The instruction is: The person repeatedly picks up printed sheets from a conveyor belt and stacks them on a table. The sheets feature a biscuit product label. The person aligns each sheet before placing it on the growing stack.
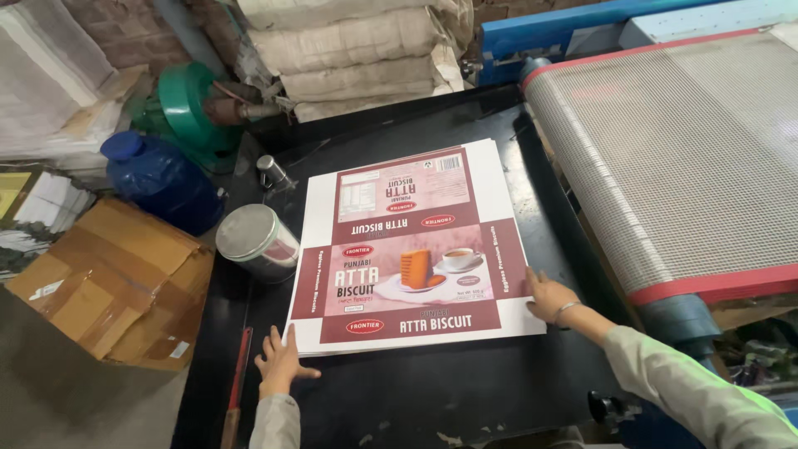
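- My left hand lies flat and open, fingers spread, at the near left corner of the stack of printed cardboard sheets; its grip closes on nothing, the fingertips just touch the stack's edge.
- My right hand is open too, palm down, pressing against the right edge of the same stack near its near right corner; a thin bangle sits on that wrist.
- The stack lies flat on the black tabletop, turned a little askew, its top sheet a white and maroon flattened carton blank with a picture of biscuits and a cup.
- Just beside the stack's left edge stands a round metal tin, tilted toward me, and a smaller metal cup stands beyond it.
- Along the tabletop's left rim, near my left hand, lies a long tool with a red handle.
- To the right of the tabletop runs a mesh conveyor belt edged in red, over a blue roller.
- On the floor to the left sit a blue plastic jug, flattened brown cardboard and a green motor; filled sacks are piled at the back.
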